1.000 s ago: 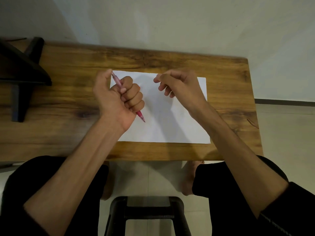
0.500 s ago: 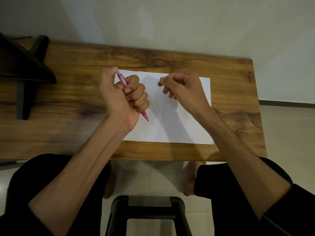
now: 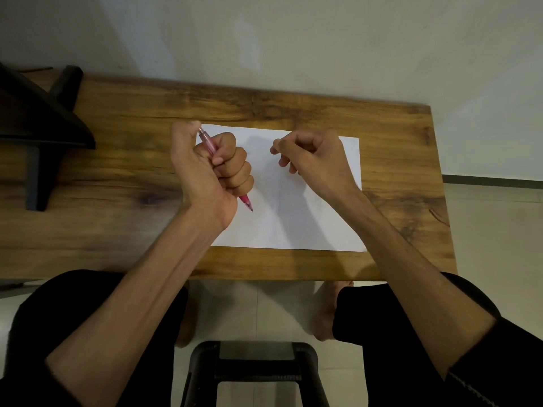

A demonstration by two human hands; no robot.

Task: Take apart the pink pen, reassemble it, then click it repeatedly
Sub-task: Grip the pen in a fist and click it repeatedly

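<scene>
Overhead, a wooden table (image 3: pixel 293 113) stands against a pale wall, with light floor tiles to its right and a dark stand (image 3: pixel 38 127) on its left end. One white paper sheet (image 3: pixel 293 224) lies flat at centre. No containers observed. Left hand (image 3: pixel 205 174) is fisted around the pink pen (image 3: pixel 245 201), thumb at the upper end, tip protruding below, above the sheet's left portion. Right hand (image 3: pixel 317 160) is loosely curled, apparently holding nothing, above the sheet. A black stool (image 3: pixel 252 365) sits below.
</scene>
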